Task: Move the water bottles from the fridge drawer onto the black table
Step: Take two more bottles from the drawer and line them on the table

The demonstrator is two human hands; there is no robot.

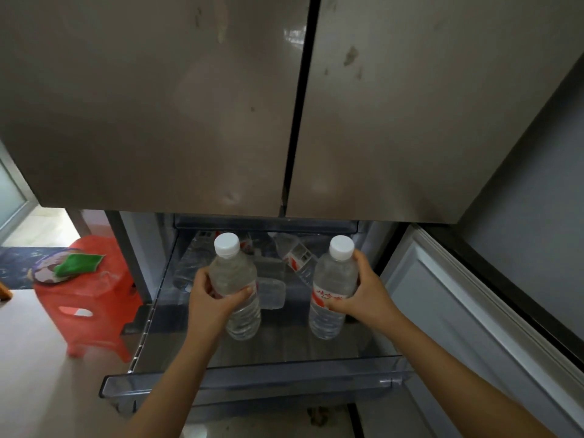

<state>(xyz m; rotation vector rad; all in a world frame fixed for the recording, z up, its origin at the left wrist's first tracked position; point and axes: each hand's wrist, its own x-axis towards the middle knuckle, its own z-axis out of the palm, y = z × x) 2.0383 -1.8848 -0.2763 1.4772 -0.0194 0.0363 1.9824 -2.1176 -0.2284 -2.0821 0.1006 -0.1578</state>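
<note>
Bottles [235,289] [331,289] being lifted upright over the open drawer [252,382] | left hand [210,300] and right hand [363,294] each gripping one | more lying in drawer | next: likely carrying both to the unseen table

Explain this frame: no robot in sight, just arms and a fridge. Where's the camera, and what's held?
There is no machine here. A person works with bare hands, and the only camera sits on their head, looking forward and down, so the arms entering from the bottom are their own. The left hand grips the left bottle and the right hand grips the right bottle. Both are upright with white caps, over the pulled-out drawer. More bottles lie at the back of the drawer. The closed fridge doors fill the top of the picture. A red stool stands on the floor to the left. The black table is not in view.
</note>
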